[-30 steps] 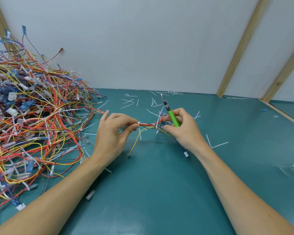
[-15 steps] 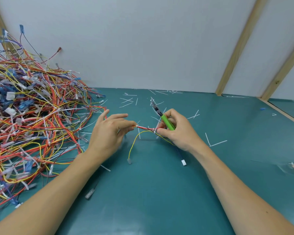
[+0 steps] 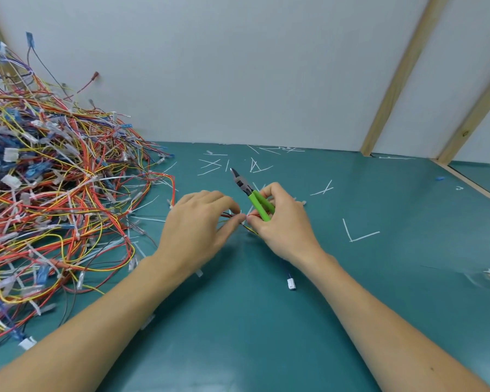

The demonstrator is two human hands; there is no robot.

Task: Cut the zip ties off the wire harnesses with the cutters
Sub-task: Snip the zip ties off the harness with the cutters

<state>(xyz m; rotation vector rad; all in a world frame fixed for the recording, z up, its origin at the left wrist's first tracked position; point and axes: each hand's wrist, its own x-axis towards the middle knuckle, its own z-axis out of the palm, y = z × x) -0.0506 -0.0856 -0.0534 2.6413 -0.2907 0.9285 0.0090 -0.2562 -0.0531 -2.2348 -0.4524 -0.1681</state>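
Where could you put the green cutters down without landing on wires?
Bare mat lies right of the right hand, between the bent zip-tie scrap and the right forearm. Left is crowded by the wire pile.

Both hands meet mid-table; the left hand [image 3: 198, 222] pinches a wire harness [image 3: 229, 215], the right hand [image 3: 280, 222] grips green-handled cutters [image 3: 252, 198], tip up; a wire pile [image 3: 54, 193] sits left.

Green plastic-handled cutters [image 3: 259, 203] with dull grey metal tips; plastic-sheathed wire harness [image 3: 232, 215] at the fingertips; smooth teal table [image 3: 266, 321], faintly glossy; bare wooden battens [image 3: 393, 80].
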